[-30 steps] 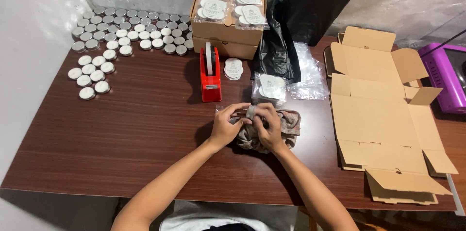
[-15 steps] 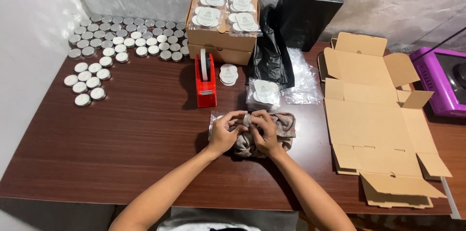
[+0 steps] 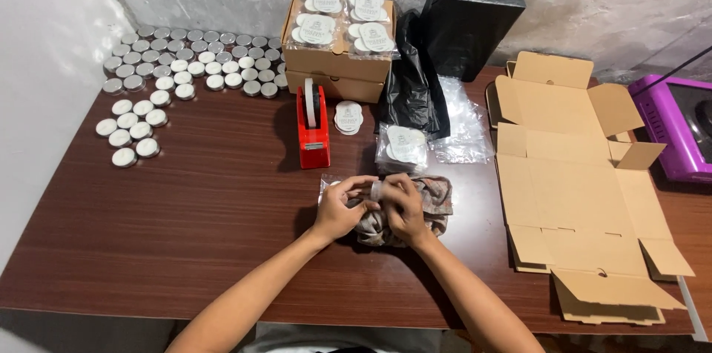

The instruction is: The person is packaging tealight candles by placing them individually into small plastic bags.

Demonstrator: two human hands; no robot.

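Both hands, the left hand [image 3: 340,208] and the right hand [image 3: 404,208], were closed around a small clear bag [image 3: 371,193] over a crumpled cloth [image 3: 434,201] on the table [image 3: 185,234]. The thin plastic could probably slip or tear if the fingers pulled too hard. Behind stood a red tape dispenser [image 3: 312,123], a brown box [image 3: 337,64] topped with white round-label packs [image 3: 343,15], a black package [image 3: 469,15] and flat cardboard [image 3: 575,175] on the right.
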